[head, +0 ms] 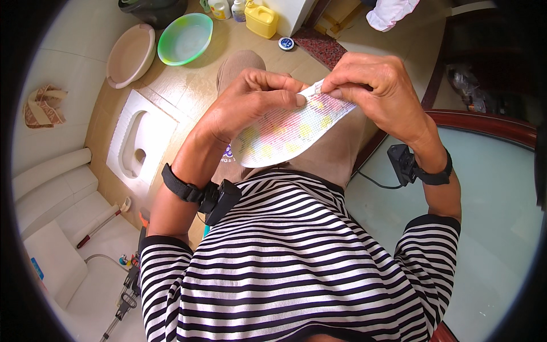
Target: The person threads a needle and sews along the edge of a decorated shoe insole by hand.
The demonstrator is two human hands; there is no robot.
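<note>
An embroidered insole (290, 132), white-edged with pink, yellow and green stitching, is held above my lap. My left hand (256, 98) grips its left side, thumb on the stitched face and fingers behind. Pinched at its upper end are the thumb and forefinger of my right hand (372, 85). Whether a needle or thread is between those right fingertips is too small to tell. The insole's rounded end points down and left, over my brown corduroy trousers (324, 154).
A squat toilet (139, 143) is set in the tiled floor at left. Beyond it stand a pink basin (131, 55), a green basin (186, 39) and a yellow jug (261, 20). A round blue-and-white tin (286, 43) lies near the doorway. A frosted glass door (483, 213) is close on my right.
</note>
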